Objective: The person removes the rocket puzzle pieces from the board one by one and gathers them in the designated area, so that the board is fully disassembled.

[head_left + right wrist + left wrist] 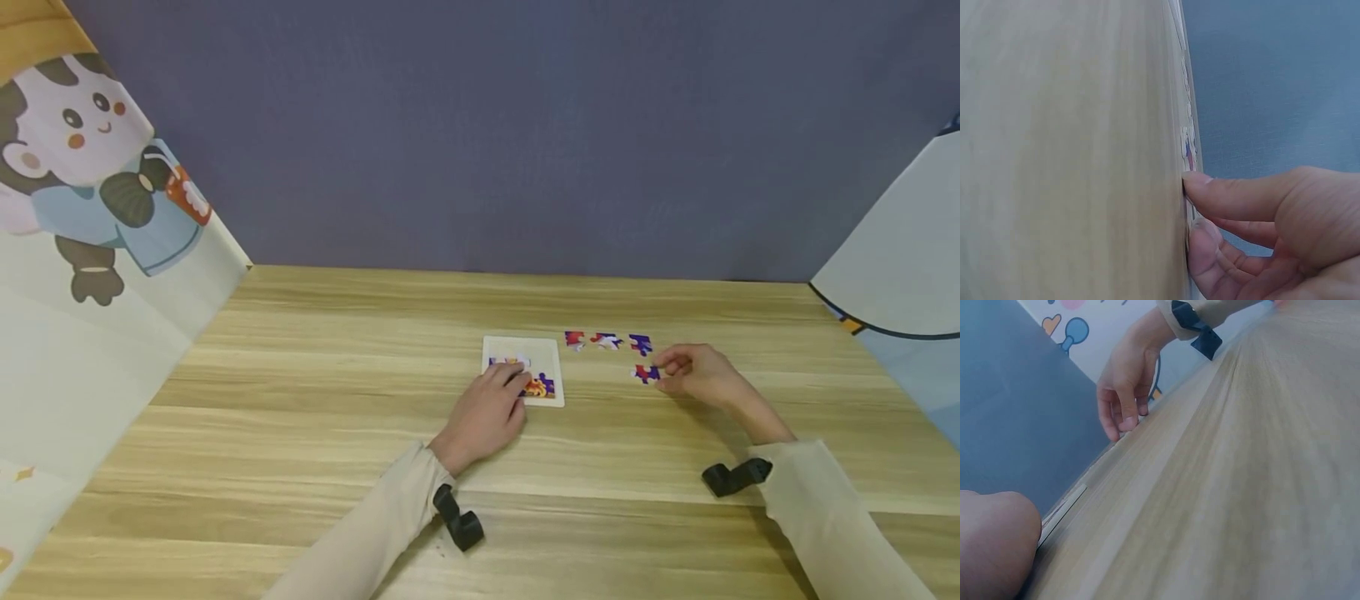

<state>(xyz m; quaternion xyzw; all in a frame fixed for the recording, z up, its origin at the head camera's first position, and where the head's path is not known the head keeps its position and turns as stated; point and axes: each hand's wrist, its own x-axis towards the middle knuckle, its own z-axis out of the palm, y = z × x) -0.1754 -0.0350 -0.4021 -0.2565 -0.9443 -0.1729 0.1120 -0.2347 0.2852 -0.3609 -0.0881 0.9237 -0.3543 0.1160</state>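
A square white puzzle tray [552, 354] lies on the table with some jigsaw pieces [538, 386] set along its lower part. My left hand [486, 412] rests over the tray's left side, fingers on it, hiding part of the pieces. To the right, my right hand [703, 377] pinches the edge of a purple and red jigsaw piece [644, 374] between thumb and fingers. In the right wrist view that piece [1189, 156] shows edge-on beyond the thumb tip, low at the tabletop.
Three loose pieces lie in a row right of the tray: a red one [574, 339], a white and purple one [607, 341] and a mostly purple one [641, 343]. A dark blue panel [525, 150] stands behind the wooden table [337, 375].
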